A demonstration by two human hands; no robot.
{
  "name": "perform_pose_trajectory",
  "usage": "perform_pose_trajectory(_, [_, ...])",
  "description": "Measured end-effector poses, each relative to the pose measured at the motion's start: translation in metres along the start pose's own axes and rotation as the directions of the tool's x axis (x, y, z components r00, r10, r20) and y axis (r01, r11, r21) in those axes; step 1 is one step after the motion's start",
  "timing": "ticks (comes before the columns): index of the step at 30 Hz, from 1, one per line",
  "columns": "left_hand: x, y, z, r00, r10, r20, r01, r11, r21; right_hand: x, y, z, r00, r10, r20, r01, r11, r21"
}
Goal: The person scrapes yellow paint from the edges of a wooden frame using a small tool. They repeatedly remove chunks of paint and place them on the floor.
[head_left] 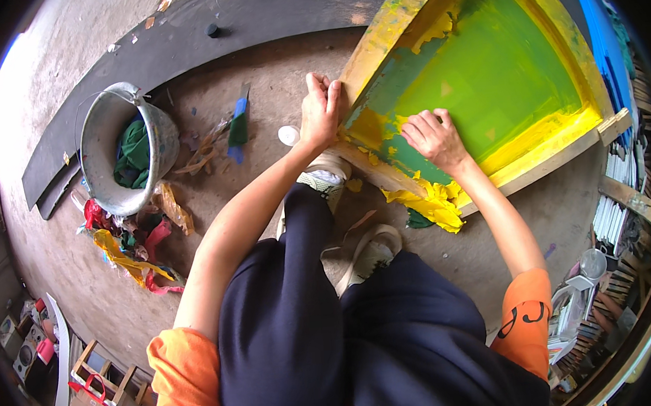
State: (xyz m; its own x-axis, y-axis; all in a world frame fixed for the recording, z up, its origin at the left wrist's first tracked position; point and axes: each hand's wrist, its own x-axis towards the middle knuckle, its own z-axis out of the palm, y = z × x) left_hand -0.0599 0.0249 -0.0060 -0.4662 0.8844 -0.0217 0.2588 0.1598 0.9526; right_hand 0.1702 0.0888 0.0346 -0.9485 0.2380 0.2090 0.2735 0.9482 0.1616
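A wooden screen-printing frame (395,17) leans at the upper right, smeared with yellow along its inner edges. Its green mesh (497,70) fills the middle. My left hand (321,111) is closed on the frame's left corner, its fingers curled at the wood. Over the mesh, near that corner, my right hand (436,141) has its fingers bent and drawn together, close to ragged yellow patches. Whatever the fingertips pinch, if anything, is hidden. Crumpled yellow film (435,204) hangs over the frame's near side, with a dark green scrap (419,219) beneath it.
A grey bucket (97,128) with green cloth (132,156) inside stands at the left, beside coloured scraps (117,251). A long black board (252,19) lies beyond. A blue-and-green strip (238,130) and white cap (288,135) lie on the floor. Stacked slats (629,219) line the right.
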Motion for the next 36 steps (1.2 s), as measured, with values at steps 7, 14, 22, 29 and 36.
perform_pose_trajectory(7, [0.000, -0.002, 0.001, 0.999, -0.003, -0.037, 0.004, 0.999, 0.036, 0.008, 0.004, 0.004, 0.982, -0.189, 0.003, 0.186, 0.964, -0.190])
perform_pose_trajectory(14, [-0.001, -0.001, 0.001, 0.998, -0.055, -0.027, 0.056, 0.997, 0.053, 0.025, 0.032, -0.012, 0.986, 0.105, -0.130, -0.110, 0.993, -0.033])
perform_pose_trajectory(22, [-0.003, 0.004, -0.005, 0.993, -0.115, 0.020, 0.114, 0.992, 0.048, -0.003, 0.013, -0.003, 0.985, -0.170, 0.024, 0.166, 0.979, 0.117])
perform_pose_trajectory(29, [-0.004, 0.007, -0.008, 0.984, -0.173, 0.046, 0.173, 0.985, 0.000, 0.016, 0.008, 0.003, 0.959, -0.273, 0.080, 0.275, 0.961, -0.016])
perform_pose_trajectory(36, [-0.005, 0.010, -0.010, 0.983, -0.170, 0.068, 0.172, 0.985, -0.028, 0.020, -0.012, 0.009, 0.999, 0.028, 0.020, -0.032, 0.970, 0.242])
